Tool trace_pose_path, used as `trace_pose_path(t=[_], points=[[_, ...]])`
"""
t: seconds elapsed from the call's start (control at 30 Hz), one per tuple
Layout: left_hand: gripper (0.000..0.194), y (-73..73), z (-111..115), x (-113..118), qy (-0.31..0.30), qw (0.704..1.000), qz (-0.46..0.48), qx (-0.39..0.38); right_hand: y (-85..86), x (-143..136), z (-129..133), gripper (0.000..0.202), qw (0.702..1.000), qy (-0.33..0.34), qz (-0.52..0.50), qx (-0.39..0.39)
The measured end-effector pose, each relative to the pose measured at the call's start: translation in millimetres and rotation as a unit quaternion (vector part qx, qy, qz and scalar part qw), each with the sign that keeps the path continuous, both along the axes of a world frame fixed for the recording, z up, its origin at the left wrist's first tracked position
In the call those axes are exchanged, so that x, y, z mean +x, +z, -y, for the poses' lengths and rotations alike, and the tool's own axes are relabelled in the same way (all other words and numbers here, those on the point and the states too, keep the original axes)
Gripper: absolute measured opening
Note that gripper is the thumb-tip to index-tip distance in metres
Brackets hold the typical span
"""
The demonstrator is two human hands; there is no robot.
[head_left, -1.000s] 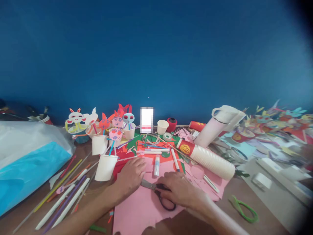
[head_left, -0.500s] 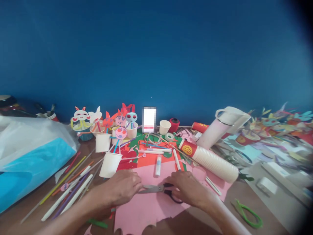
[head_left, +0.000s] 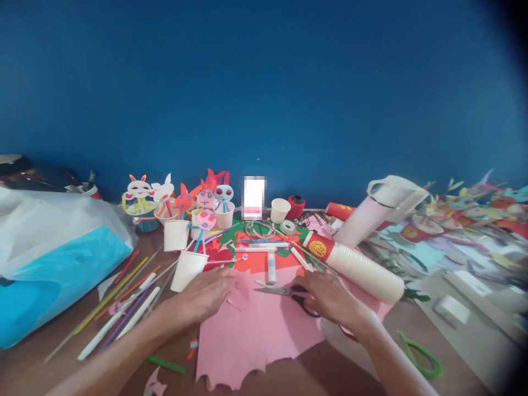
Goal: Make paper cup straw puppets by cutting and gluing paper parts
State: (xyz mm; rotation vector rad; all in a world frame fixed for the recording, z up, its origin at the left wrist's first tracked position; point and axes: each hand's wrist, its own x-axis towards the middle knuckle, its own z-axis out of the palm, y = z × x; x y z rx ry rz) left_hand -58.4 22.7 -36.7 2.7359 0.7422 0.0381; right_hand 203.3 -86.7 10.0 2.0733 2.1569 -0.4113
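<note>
My left hand (head_left: 208,294) pinches a small piece of pink paper (head_left: 240,294) above the left side of a large pink sheet (head_left: 264,335). The sheet's near edge is cut in scallops. In my right hand (head_left: 330,294) are dark-handled scissors (head_left: 274,289), their blades a little apart and pointing left, over the sheet. A gap separates the blade tips from the pink piece. Just beyond the scissors lies a glue stick (head_left: 271,268) on the paper.
Paper cups with paper animal figures (head_left: 205,220) stand at left back, beside a plastic bag (head_left: 70,258). Straws and sticks (head_left: 119,316) lie left. A stack of paper cups (head_left: 363,269) and a leaning pitcher (head_left: 371,214) are right. A green loop (head_left: 424,357) lies front right.
The scissors blades have come away from my left hand and now stand further apart. The small pink piece shows in my left fingers. The view has shifted slightly.
</note>
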Motion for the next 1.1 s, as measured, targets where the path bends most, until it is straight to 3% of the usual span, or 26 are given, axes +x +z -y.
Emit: trace_pose_path(t=[0.27,0.37,0.47,0.57,0.77,0.83,0.9,1.0,1.1], points=[[0.029,28.0,11.8,1.0,-0.083,0.995,-0.030,-0.054,-11.5,13.0,-1.3,0.033,1.000,-0.012,0.027,0.008],[0.028,24.3,8.7,2.1,-0.076,0.996,-0.013,-0.047,-12.5,15.1,-1.9,0.027,0.999,-0.011,0.046,0.014],[0.018,9.3,7.6,1.0,-0.043,0.998,0.016,-0.031,-11.9,14.7,-3.8,0.027,0.998,-0.021,0.063,0.012],[0.021,0.7,13.5,-1.3,-0.022,0.999,0.026,-0.023,-12.9,13.5,-5.5,0.028,0.997,-0.024,0.074,0.012],[0.016,22.5,25.7,6.0,-0.071,0.994,0.004,-0.081,-15.9,14.0,-5.3,0.026,0.996,-0.029,0.084,0.018],[0.021,24.7,22.8,11.2,-0.052,0.993,0.013,-0.108,-14.9,13.7,-5.0,0.025,0.996,-0.033,0.078,0.013],[0.025,21.1,17.0,15.2,0.012,0.992,0.029,-0.119,-13.4,12.7,-4.6,0.024,0.997,-0.031,0.065,0.003],[0.029,11.7,7.2,16.8,0.098,0.990,0.039,-0.090,-11.7,10.0,-3.5,0.023,0.999,-0.023,0.041,-0.004],[0.029,5.4,1.9,15.0,0.117,0.991,0.024,-0.057,-11.2,7.4,-2.7,0.024,1.000,-0.014,0.026,-0.007]])
